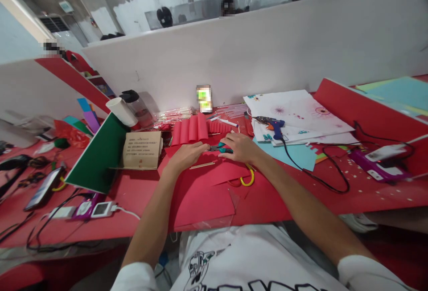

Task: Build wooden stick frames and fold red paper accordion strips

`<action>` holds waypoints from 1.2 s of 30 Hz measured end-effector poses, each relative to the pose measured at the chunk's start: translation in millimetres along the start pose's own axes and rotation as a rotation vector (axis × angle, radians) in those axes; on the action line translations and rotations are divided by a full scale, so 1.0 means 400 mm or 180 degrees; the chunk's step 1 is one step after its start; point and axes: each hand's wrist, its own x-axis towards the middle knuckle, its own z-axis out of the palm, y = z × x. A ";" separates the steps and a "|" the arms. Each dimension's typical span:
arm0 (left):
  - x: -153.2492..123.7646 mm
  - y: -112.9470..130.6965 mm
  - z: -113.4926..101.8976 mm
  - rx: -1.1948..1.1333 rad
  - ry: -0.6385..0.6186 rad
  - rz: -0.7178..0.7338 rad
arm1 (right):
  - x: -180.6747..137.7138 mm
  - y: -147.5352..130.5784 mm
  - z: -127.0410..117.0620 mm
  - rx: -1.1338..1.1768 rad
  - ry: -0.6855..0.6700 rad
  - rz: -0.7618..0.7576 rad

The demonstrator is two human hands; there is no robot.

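Observation:
My right hand (239, 146) is closed around the teal and black handles of a pair of pliers (224, 149). The metal jaws point left, towards the fingertips of my left hand (187, 153). Those fingers are pressed together at the jaws, and anything small between them is hidden. Under both hands lie sheets of red paper (203, 202). A thin pale stick (202, 165) rests on the paper just below the jaws. Yellow-handled scissors (248, 176) lie partly covered by red paper below my right wrist. Behind my hands is red paper folded into ridges (189, 130).
At right a blue glue gun (277, 127) lies on white printed sheets (301, 112), its black cord trailing. A brown cardboard box (142, 150) and green board (98, 157) stand at left. A lit phone (204, 98) leans on the white partition (234, 55). Purple power strips (379, 166) flank the workspace.

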 end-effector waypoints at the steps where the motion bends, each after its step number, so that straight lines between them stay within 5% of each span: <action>1: 0.000 0.000 -0.001 0.0027 -0.0065 0.0036 | -0.001 0.002 -0.002 0.0004 -0.0018 -0.0053; 7: 0.002 -0.008 -0.025 -0.0038 0.0006 0.0021 | -0.005 -0.001 -0.009 0.0226 -0.0039 0.0112; 12: -0.020 -0.048 -0.077 0.0671 0.1327 -0.1525 | -0.012 0.007 -0.013 -0.0028 0.0090 0.0967; 16: -0.043 -0.088 -0.097 0.0918 0.1583 -0.2352 | -0.020 0.030 -0.013 -0.0045 0.0239 0.1535; 22: -0.030 -0.104 -0.081 0.0435 0.1966 -0.1706 | -0.040 0.081 0.017 -0.0177 0.0372 0.1918; 28: 0.015 -0.036 -0.027 -0.1863 0.1514 -0.0697 | -0.040 0.083 0.022 -0.0339 0.0257 0.1656; 36: 0.042 0.012 0.040 -0.3576 0.0921 -0.1047 | 0.002 -0.055 -0.021 0.0873 0.0420 0.0305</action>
